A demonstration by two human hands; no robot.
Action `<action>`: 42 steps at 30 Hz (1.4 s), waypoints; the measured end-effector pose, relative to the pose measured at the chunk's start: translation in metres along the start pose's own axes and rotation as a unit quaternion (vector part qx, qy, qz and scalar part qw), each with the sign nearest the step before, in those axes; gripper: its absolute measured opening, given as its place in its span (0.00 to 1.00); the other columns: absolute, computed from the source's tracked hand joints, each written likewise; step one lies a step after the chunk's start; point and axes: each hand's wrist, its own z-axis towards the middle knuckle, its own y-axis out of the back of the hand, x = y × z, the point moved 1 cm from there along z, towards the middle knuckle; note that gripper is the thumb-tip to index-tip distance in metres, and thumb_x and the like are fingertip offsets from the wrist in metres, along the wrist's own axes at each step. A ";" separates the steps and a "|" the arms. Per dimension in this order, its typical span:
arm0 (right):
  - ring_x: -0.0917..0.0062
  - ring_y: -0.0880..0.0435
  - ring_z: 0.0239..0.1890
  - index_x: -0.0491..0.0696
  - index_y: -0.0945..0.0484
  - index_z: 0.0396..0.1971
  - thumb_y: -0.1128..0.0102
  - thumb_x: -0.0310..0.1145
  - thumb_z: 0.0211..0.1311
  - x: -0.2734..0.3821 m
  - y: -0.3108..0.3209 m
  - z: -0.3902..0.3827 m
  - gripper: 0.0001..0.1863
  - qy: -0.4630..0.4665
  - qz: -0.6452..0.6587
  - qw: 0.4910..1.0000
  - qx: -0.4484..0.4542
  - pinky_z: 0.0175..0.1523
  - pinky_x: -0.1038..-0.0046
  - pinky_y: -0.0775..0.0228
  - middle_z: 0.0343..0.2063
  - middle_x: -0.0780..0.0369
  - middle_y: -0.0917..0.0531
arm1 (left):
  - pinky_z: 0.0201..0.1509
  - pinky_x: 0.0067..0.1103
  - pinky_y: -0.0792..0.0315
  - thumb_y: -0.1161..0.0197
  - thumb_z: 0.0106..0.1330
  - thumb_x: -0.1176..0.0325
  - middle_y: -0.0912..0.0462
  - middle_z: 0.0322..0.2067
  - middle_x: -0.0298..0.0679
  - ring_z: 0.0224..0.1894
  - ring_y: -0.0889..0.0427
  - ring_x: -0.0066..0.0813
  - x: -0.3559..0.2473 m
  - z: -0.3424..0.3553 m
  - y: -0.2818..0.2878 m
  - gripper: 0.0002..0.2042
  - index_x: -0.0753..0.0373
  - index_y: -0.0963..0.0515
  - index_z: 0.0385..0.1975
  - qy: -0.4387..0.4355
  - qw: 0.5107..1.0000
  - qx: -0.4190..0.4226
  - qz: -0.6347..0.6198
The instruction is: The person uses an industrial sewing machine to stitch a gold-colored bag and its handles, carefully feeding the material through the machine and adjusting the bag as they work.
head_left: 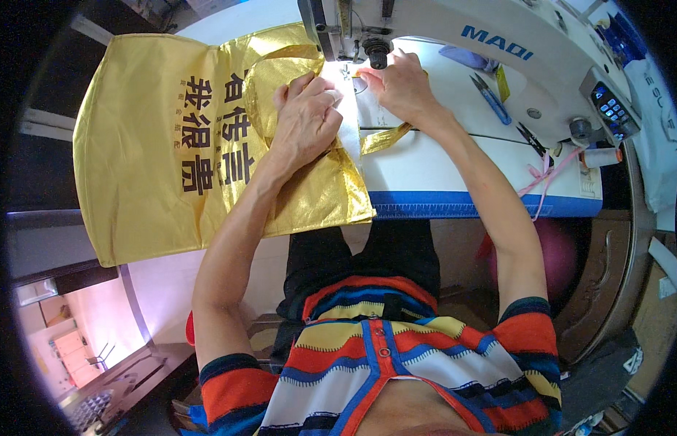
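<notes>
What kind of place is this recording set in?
Probably a small sewing workshop: a white industrial sewing machine on a white work table, blue thread snips, and both hands feeding a gold fabric bag under the needle.

this looks like a sewing workshop: an industrial white sewing machine (498, 51) with a control panel (613, 109) stands on a white table (440, 171), with thread snips (491, 98), a thread spool (600, 157) and gold fabric (149, 138) spread beside it.

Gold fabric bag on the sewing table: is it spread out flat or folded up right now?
Mostly spread: the gold fabric bag lies open across the table's left side, bunched only under the left hand near the needle, where the right hand guides a strip.
</notes>
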 end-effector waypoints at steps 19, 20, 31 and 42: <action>0.61 0.24 0.35 0.43 0.17 0.27 0.42 0.34 0.55 -0.004 0.003 -0.010 0.10 0.026 0.053 0.998 -0.005 0.48 0.61 0.33 0.24 0.54 0.21 | 0.62 0.38 0.51 0.52 0.55 0.66 0.23 0.43 0.39 0.57 0.34 0.42 -0.001 0.001 0.000 0.13 0.62 0.20 0.30 -0.016 1.000 -0.016 0.003; 0.61 0.24 0.35 0.43 0.17 0.27 0.42 0.34 0.55 -0.007 0.006 -0.011 0.10 0.020 0.049 0.999 -0.008 0.48 0.61 0.33 0.24 0.54 0.21 | 0.62 0.38 0.51 0.51 0.55 0.66 0.23 0.42 0.38 0.57 0.33 0.41 -0.003 0.002 0.001 0.12 0.62 0.20 0.31 -0.004 1.000 -0.007 -0.005; 0.65 0.19 0.37 0.41 0.21 0.37 0.44 0.20 0.54 -0.030 0.217 -0.128 0.10 0.084 -0.118 0.968 -0.205 0.43 0.68 0.26 0.36 0.56 0.18 | 0.62 0.35 0.48 0.49 0.55 0.68 0.23 0.44 0.40 0.56 0.32 0.42 0.009 0.003 0.000 0.13 0.64 0.20 0.35 -0.034 0.999 0.028 0.000; 0.77 0.22 0.36 0.45 0.19 0.42 0.46 0.48 0.60 -0.376 0.346 -0.154 0.22 -0.380 -0.061 0.899 -0.211 0.41 0.74 0.31 0.35 0.62 0.17 | 0.62 0.39 0.48 0.53 0.51 0.70 0.25 0.44 0.44 0.54 0.33 0.43 -0.001 0.005 -0.009 0.16 0.70 0.21 0.35 -0.030 0.999 0.029 0.015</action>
